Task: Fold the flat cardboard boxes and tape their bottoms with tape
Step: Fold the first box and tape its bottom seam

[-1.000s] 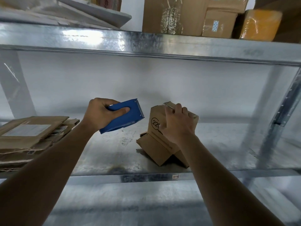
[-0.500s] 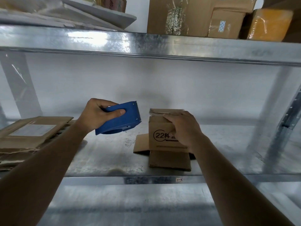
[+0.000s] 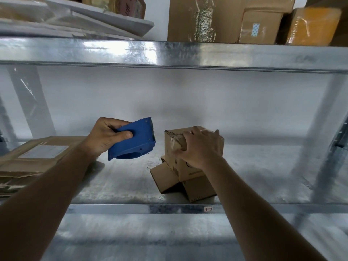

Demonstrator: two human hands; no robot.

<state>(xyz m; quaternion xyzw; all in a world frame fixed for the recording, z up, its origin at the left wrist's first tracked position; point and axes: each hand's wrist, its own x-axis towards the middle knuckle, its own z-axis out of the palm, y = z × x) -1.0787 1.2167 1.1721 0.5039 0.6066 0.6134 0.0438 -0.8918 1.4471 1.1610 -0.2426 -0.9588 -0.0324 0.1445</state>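
Hands work over a metal shelf (image 3: 116, 187): the left hand (image 3: 105, 137) grips a blue tape dispenser (image 3: 134, 145) held in the air. Just beside it, the right hand (image 3: 199, 147) grasps the taped top of a small cardboard box (image 3: 190, 166) standing on the shelf, flaps splayed beneath.

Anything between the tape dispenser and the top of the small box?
Only bare shelf gap between the blue tape dispenser in the left hand and the small box. But the right hand covers most of the box top, where tape already shows.
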